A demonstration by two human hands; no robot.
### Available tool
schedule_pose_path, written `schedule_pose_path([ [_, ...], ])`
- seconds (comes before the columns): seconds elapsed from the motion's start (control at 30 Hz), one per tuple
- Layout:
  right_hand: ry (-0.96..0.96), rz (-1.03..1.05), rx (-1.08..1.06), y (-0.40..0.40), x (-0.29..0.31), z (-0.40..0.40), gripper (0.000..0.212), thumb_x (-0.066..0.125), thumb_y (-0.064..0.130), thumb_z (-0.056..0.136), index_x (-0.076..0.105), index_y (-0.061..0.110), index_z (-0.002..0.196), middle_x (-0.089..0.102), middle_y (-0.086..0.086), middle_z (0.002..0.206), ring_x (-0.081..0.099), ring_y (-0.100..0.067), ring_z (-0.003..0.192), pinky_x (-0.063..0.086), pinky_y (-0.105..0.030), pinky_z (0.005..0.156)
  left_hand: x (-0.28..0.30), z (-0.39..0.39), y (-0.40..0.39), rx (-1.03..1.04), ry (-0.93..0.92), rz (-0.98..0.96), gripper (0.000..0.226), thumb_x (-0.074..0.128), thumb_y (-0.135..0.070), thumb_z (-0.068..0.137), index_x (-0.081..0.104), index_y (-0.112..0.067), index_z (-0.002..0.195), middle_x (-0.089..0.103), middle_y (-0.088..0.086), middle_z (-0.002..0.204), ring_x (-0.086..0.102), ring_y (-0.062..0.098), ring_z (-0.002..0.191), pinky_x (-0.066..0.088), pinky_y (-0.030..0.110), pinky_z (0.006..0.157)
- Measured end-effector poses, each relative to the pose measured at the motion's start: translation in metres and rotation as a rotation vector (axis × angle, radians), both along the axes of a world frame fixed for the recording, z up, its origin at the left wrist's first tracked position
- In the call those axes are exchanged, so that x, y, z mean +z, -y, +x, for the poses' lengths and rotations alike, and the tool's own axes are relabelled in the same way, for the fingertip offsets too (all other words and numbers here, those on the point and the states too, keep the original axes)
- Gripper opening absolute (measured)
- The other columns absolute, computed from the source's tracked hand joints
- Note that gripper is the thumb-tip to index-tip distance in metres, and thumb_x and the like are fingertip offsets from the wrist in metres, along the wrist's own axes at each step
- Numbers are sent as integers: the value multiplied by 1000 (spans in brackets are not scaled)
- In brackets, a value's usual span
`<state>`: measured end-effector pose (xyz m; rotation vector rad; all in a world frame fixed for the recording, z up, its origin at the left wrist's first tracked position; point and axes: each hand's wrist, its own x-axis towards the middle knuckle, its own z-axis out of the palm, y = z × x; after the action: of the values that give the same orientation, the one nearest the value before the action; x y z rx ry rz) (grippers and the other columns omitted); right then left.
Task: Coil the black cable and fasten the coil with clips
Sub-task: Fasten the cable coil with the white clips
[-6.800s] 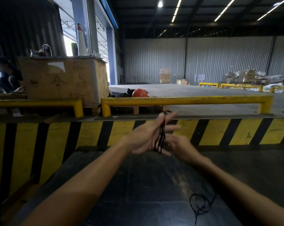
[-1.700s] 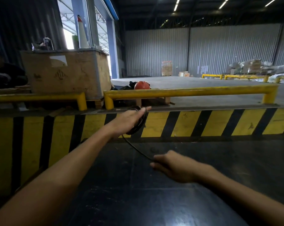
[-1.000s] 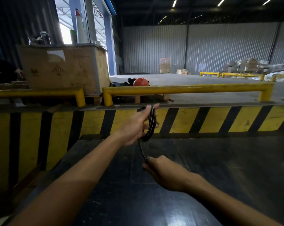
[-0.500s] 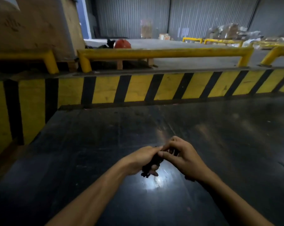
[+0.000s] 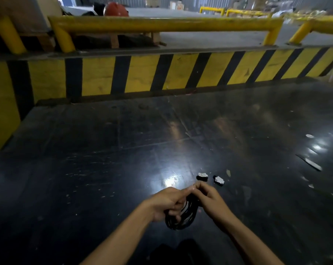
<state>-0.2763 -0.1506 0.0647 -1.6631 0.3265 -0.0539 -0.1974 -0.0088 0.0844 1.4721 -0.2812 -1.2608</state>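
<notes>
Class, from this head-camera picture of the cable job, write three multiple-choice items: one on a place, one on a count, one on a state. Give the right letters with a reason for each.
1. Where do the clips lie?
A. On the dark floor just beyond the hands
B. On the yellow rail
C. Inside the coil

2. How many clips are on the floor?
A. One
B. Two
C. Five

3. What state is the cable in?
A. Stretched straight along the floor
B. Gathered in loops between both hands
C. Hanging from the rail

Answers:
1 A: the clips rest on the floor past the fingertips.
2 B: only two small black-and-white pieces show there.
3 B: the cable is bunched in loops, held by the left hand and right hand; no clip on it that I can see.
</notes>
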Motion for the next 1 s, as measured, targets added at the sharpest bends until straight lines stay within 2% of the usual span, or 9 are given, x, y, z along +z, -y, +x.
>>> schedule_pose_path([
  [0.2, -127, 122, 46, 25, -15, 12, 14, 57, 16, 90, 65, 10, 79, 60, 3, 66, 54, -10, 65, 45, -21, 62, -17, 13, 19, 81, -8, 75, 34, 74, -40, 76, 54, -17, 61, 48, -2, 51, 43, 9, 43, 43, 22, 47],
  [0.33, -159, 258, 40, 48, -30, 28, 16, 58, 16, 89, 65, 5, 80, 59, -17, 82, 49, -23, 78, 39, -29, 64, -25, 17, 43, 206, 33, 91, 31, 76, -41, 70, 59, -14, 67, 33, -7, 46, 27, 5, 36, 37, 21, 47],
  [0.47, -231, 293, 108, 70, -52, 49, 10, 59, 15, 88, 59, 7, 81, 59, -16, 78, 52, -21, 71, 39, -24, 59, -42, 20, 63, 343, -7, 165, 35, 60, -48, 85, 62, -15, 75, 25, -9, 47, 20, 6, 39, 31, 21, 46],
  [0.53, -239, 189, 164, 81, -59, 60, 12, 59, 14, 89, 58, 10, 78, 57, -6, 69, 51, -13, 60, 41, -19, 55, -48, 19, 71, 437, 2, 224, 37, 56, -49, 88, 60, -16, 73, 26, -6, 48, 19, 7, 38, 29, 20, 42],
  [0.63, -138, -272, 124, 111, -62, 93, 9, 63, 14, 86, 62, 9, 79, 65, -6, 71, 63, -19, 65, 48, -23, 61, -46, 26, 79, 527, 201, 348, 36, 58, -43, 88, 53, -18, 63, 30, -1, 50, 27, 9, 34, 27, 19, 38],
  [0.7, -131, -580, 114, 133, -64, 115, 13, 62, 12, 83, 64, 7, 95, 67, -11, 90, 66, -21, 78, 50, -20, 68, -45, 33, 78, 530, 342, 421, 36, 59, -38, 88, 51, -16, 62, 32, 0, 49, 29, 10, 34, 26, 20, 39],
  [0.8, -272, -952, 335, 148, -78, 129, 35, 62, 27, 83, 58, 10, 114, 60, -12, 118, 58, -29, 108, 48, -34, 85, -43, 41, 72, 479, 549, 569, 38, 59, -40, 86, 46, -15, 61, 32, 0, 49, 33, 15, 42, 28, 25, 46],
  [0.9, -306, -1015, 405, 146, -87, 128, 34, 61, 36, 83, 62, 9, 104, 60, -14, 113, 59, -33, 104, 50, -38, 84, -38, 46, 65, 439, 678, 616, 43, 58, -42, 86, 38, -18, 56, 33, 4, 53, 35, 18, 49, 30, 30, 55],
  [1.0, -325, -954, 341, 142, -88, 127, 32, 66, 36, 81, 62, 8, 96, 64, -16, 105, 62, -34, 95, 48, -35, 75, -32, 50, 61, 438, 720, 599, 31, 57, -39, 89, 65, -9, 86, 67, 7, 91, 62, 18, 86, 47, 30, 77],
])
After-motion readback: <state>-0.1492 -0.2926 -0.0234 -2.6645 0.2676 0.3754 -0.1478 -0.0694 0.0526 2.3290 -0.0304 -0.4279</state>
